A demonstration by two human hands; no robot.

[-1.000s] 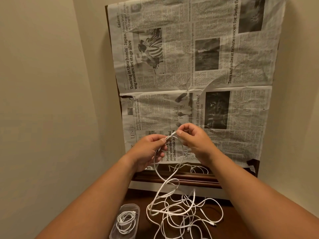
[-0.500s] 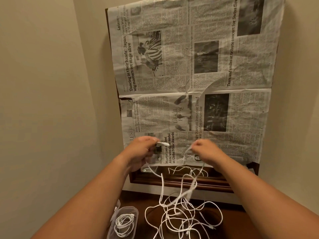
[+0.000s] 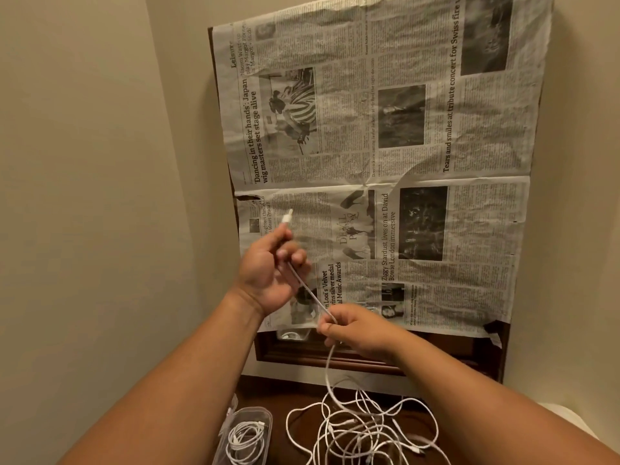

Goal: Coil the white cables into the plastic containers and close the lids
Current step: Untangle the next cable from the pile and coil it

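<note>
Far left: a plain beige wall [image 3: 84, 162]. At the bottom edge, left of centre, a clear plastic container [image 3: 265, 415] lies on the dark wooden surface [image 3: 278, 394]. It holds a coiled white cable [image 3: 242, 438], and the frame cuts off its lower part. Whether its lid is on cannot be told.

Above it, your left hand [image 3: 268, 273] is raised in front of the lower sheet of newspaper. Its fingers curl round a white cable [image 3: 307, 290] close to that cable's end, though the fingers are blurred. The connector [image 3: 287, 218] sticks up and out beyond the fingers.

From the left hand the cable runs taut, down and to the right, to your right hand [image 3: 355, 330]. This hand sits lower and pinches the cable between thumb and fingertips. The two hands are apart, joined only by this straight stretch of cable.

Below the right hand the cable drops into a loose tangle of white cables [image 3: 362, 431] on the wooden surface, just right of the container.

Behind both hands, newspaper [image 3: 419, 146] covers a dark wooden frame [image 3: 335, 359] that stands against the wall.
</note>
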